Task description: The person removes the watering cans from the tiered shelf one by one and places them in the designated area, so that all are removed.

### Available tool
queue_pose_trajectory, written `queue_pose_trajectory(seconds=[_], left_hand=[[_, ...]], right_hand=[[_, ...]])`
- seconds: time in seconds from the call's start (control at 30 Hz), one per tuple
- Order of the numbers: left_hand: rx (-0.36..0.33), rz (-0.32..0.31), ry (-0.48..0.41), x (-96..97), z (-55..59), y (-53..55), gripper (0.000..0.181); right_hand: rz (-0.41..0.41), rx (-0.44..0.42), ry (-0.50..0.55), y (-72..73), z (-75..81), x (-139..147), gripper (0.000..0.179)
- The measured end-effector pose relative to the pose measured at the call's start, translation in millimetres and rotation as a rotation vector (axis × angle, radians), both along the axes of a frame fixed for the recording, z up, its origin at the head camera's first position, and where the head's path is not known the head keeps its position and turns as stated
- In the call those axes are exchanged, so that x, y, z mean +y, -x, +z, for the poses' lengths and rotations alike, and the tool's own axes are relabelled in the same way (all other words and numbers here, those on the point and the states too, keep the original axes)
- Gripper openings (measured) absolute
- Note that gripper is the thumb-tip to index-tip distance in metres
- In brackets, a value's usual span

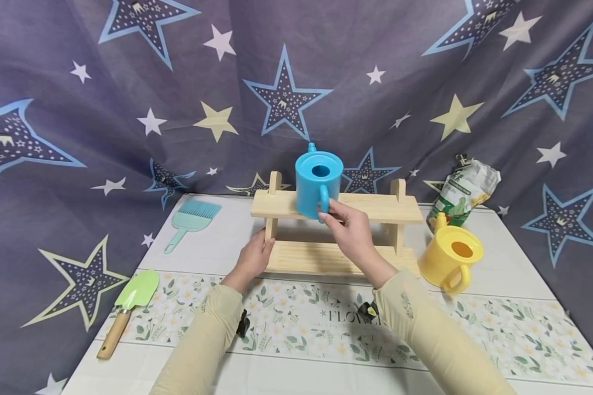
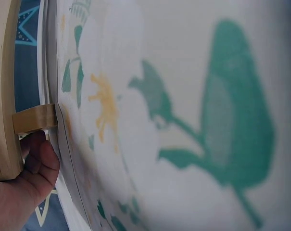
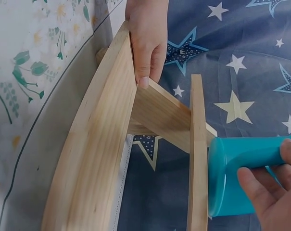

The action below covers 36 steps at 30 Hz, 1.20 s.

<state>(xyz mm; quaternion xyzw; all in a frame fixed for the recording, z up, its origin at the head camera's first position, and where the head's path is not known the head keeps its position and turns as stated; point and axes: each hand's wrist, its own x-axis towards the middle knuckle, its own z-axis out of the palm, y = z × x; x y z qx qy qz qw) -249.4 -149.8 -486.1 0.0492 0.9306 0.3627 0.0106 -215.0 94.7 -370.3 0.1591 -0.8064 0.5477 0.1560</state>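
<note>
Far left, a trowel (image 1: 137, 289) lies on the table covering (image 1: 237, 211), green blade pointing away from you, wooden handle toward your side. Behind it and slightly to the right, a teal brush (image 1: 191, 219) lies flat, bristles toward the dark star-print curtain (image 1: 262, 33).

Next, your left hand (image 1: 253, 255) at the near left of a two-tier wooden shelf (image 1: 375, 206). Its fingers grasp the end of the lower board (image 1: 336, 258): the right wrist view has your thumb on the board's upper face, the left wrist view your fingers bent around from the other side. The shelf stands upright, just behind the floral band of the covering.

Mid-shelf, left of center: a blue watering can (image 1: 308, 189), upright at the upper board, spout toward the curtain, handle toward you. Its base looks to be against the board; you cannot tell whether its full weight is down. Your right hand (image 1: 352, 227) grasps it, thumb and fingers pinching the handle.

Right of the shelf, just beside its end, a yellow watering can (image 1: 437, 258) stands upright on the covering, spout likewise to the back, handle to the front. Behind that, a white-and-green bag (image 1: 459, 195) leans, a dark clip (image 1: 462, 159) at its top.
</note>
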Motion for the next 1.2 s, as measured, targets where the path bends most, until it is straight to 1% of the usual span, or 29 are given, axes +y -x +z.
queue_pose_trajectory(seconds=[0.13,0.37,0.57,0.87,1.07,1.2], left_hand=[[0.001,0.002,0.001,0.4,0.1,0.1,0.052],[0.010,0.001,-0.009,0.0,-0.7,-0.4,0.052],[0.023,-0.004,-0.005,0.3,-1.0,-0.1,0.051],[0.000,0.000,-0.006,1.3,1.0,-0.6,0.052],[0.008,0.005,-0.010,0.9,1.2,-0.5,0.051],[0.008,0.001,-0.015,0.7,0.3,0.1,0.050]], right_hand=[[-0.005,-0.005,-0.009,-5.1,2.2,6.5,0.033],[-0.053,0.006,-0.046,-11.4,2.9,20.6,0.034],[-0.072,0.019,-0.036,-16.9,4.3,33.3,0.035],[-0.089,0.030,-0.041,-26.0,5.0,51.3,0.034],[-0.101,0.066,-0.056,-31.3,4.5,62.4,0.034],[-0.111,0.073,-0.058,-35.7,4.0,69.8,0.035]])
